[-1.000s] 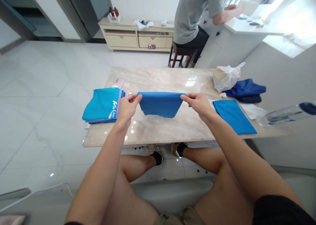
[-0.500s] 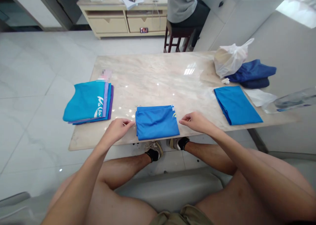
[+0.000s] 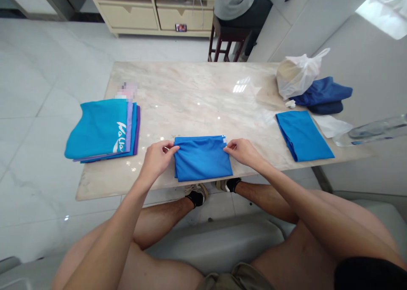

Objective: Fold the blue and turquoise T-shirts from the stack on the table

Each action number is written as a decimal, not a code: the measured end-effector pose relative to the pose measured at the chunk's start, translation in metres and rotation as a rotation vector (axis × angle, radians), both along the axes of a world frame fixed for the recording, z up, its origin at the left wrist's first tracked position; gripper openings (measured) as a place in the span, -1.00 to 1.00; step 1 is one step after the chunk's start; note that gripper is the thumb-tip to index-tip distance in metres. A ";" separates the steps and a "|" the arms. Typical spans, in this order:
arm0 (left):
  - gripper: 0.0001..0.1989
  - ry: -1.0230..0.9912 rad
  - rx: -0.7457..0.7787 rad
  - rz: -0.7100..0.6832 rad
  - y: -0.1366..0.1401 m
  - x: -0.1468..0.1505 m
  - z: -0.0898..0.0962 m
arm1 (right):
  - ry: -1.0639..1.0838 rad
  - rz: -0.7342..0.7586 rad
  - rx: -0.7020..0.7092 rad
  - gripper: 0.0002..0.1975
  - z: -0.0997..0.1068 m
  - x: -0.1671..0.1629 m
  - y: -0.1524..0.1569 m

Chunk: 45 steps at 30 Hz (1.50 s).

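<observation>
A folded blue cloth (image 3: 203, 160), perhaps a bag or garment, lies flat near the front edge of the stone-topped table (image 3: 187, 90). My left hand (image 3: 160, 156) pinches its left edge between thumb and fingers. At the opposite edge, near a small white print, my right hand (image 3: 240, 151) pinches the cloth too. Off to the left is a stack of folded cloths (image 3: 100, 129), teal on top with white lettering, with lilac, blue and purple layers showing beneath. Another folded blue cloth (image 3: 303, 135) rests on the right side of the table.
At the back right stand a white plastic bag (image 3: 295, 76) and a crumpled dark blue cloth (image 3: 327, 93). A clear plastic bottle (image 3: 375, 129) lies by a white tissue (image 3: 332, 125) at the right. Beyond the table, a person (image 3: 237, 4) sits on a dark stool (image 3: 227, 31).
Both hands have moved inward and closed on the cloth's two sides. The yellow mark near its right corner no longer shows. The camera view has shifted slightly.
</observation>
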<state>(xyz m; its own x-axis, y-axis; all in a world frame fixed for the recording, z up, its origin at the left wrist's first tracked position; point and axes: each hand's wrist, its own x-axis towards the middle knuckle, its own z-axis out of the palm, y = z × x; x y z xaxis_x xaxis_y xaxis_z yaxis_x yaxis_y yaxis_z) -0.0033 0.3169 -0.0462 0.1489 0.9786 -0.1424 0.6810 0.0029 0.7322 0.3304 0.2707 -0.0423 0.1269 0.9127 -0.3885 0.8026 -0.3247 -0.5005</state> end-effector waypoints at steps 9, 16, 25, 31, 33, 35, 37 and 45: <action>-0.78 -0.066 0.045 0.154 0.030 0.021 -0.010 | -0.122 -0.047 -0.011 -0.76 0.009 -0.004 0.004; -0.73 0.123 0.330 -0.060 -0.010 0.021 -0.004 | -0.236 -0.028 -0.043 -0.63 0.011 -0.006 -0.006; -0.41 0.418 0.364 -0.586 -0.033 0.040 -0.034 | -0.332 0.596 0.358 -0.41 -0.014 -0.018 -0.018; -0.35 0.515 0.277 -0.451 0.001 0.034 -0.032 | -0.346 0.410 0.323 -0.27 -0.043 -0.014 -0.015; -0.36 0.553 0.280 -0.349 0.005 0.026 -0.016 | -0.337 0.372 0.334 -0.33 -0.043 -0.010 -0.006; -0.41 0.551 0.343 -0.286 0.001 0.015 0.009 | -0.321 0.346 0.332 -0.40 -0.038 -0.007 0.008; -0.46 0.504 0.433 -0.258 -0.014 0.005 0.036 | -0.299 0.291 0.255 -0.40 -0.031 -0.007 0.025; -0.67 0.402 0.650 -0.089 -0.164 -0.031 0.080 | -0.086 0.013 -0.169 -0.61 0.002 -0.031 0.035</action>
